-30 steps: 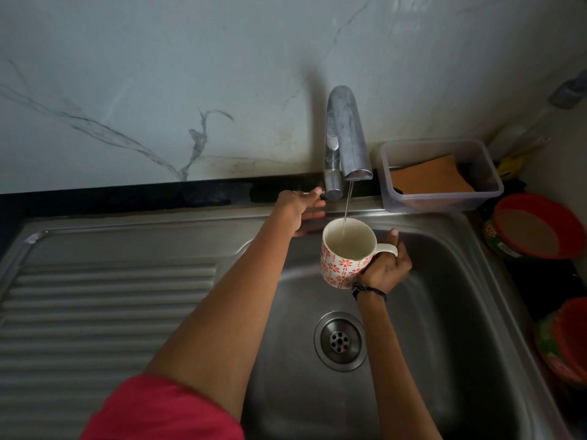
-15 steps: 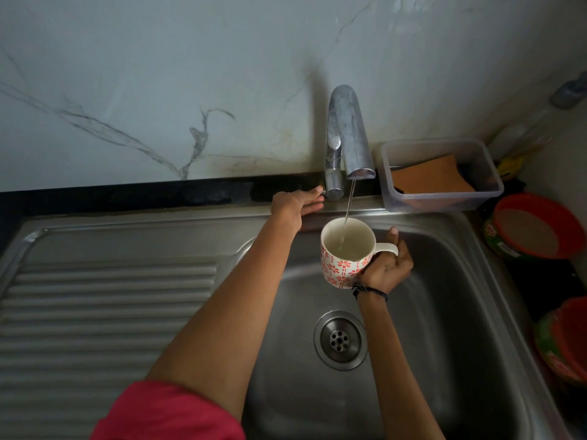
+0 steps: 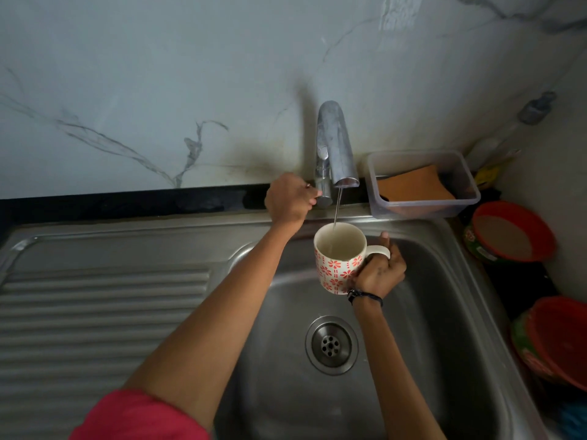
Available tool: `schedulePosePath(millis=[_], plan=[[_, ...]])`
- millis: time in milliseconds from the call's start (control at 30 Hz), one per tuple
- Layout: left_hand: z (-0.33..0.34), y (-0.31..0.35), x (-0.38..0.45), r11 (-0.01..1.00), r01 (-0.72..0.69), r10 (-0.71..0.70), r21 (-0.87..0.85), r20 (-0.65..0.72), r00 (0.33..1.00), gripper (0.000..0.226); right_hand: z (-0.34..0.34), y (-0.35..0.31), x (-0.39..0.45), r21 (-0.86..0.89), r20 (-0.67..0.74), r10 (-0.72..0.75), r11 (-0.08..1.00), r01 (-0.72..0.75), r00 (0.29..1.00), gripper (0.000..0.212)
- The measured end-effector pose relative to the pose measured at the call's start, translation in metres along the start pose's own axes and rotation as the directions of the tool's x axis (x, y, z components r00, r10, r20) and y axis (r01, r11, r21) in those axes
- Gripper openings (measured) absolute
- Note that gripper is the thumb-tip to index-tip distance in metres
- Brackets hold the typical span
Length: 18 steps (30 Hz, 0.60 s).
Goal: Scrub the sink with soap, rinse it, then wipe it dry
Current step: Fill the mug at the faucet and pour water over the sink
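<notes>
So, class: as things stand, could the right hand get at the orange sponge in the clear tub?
Probably not yet: the right hand grips the mug under the tap's stream. The sponge lies uncovered in its open tub nearby.

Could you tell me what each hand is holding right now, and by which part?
The right hand holds the patterned mug by its handle under the stream. The left hand grips the tap by its handle at the base.

The left hand, earlier laid with straight fingers beside the tap, is now curled round its handle, and the stream of water is seen thinner.
</notes>
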<state>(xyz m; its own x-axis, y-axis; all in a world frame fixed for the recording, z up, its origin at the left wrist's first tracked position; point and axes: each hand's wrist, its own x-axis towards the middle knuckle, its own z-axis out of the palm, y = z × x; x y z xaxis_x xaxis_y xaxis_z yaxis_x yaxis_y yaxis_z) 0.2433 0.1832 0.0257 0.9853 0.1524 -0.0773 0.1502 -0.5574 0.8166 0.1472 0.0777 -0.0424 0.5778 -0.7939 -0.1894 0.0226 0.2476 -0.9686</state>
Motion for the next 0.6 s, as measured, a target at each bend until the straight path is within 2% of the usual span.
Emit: schedulePosePath(millis=[67,100,233,333,400,467,533,600], plan=[[0.001,0.012,-0.005,0.964,-0.188,0.191,0.186,0.004,0.982,0.021,-0.006,-0.002,-0.004,-0.072,-0.008,-0.011,0.997,0.01,1.0,0.035],[0.001,0.017,-0.007,0.944,-0.24,0.241,0.227,0.02,0.97,0.021,-0.01,-0.002,-0.008,-0.108,-0.014,-0.014,0.994,0.013,1.0,0.032],[0.001,0.014,-0.013,0.951,-0.279,0.275,0.136,0.047,0.96,0.018,-0.038,0.008,-0.014,-0.322,0.031,0.05,0.946,-0.037,0.998,0.02],[-0.001,-0.009,-0.028,0.953,-0.295,0.284,0.074,0.136,0.949,0.013,-0.066,0.007,-0.014,-0.553,0.161,0.088,0.833,0.016,0.983,0.029],[-0.002,-0.036,-0.048,0.955,-0.295,0.276,0.039,0.252,0.928,0.009,-0.08,-0.001,-0.007,-0.757,0.277,0.107,0.637,0.148,0.955,0.031],[-0.006,-0.069,-0.077,0.96,-0.257,0.186,0.112,0.431,0.883,0.016,-0.083,-0.011,0.005,-0.897,0.361,0.192,0.338,0.284,0.913,0.029],[-0.01,-0.101,-0.106,0.942,-0.261,0.091,0.212,0.585,0.806,0.021,-0.075,-0.019,0.015,-0.914,0.407,0.275,0.106,0.393,0.871,0.033],[-0.015,-0.127,-0.133,0.915,-0.282,-0.014,0.29,0.72,0.693,0.023,-0.062,-0.022,0.012,-0.839,0.501,0.289,-0.068,0.539,0.816,0.035]])
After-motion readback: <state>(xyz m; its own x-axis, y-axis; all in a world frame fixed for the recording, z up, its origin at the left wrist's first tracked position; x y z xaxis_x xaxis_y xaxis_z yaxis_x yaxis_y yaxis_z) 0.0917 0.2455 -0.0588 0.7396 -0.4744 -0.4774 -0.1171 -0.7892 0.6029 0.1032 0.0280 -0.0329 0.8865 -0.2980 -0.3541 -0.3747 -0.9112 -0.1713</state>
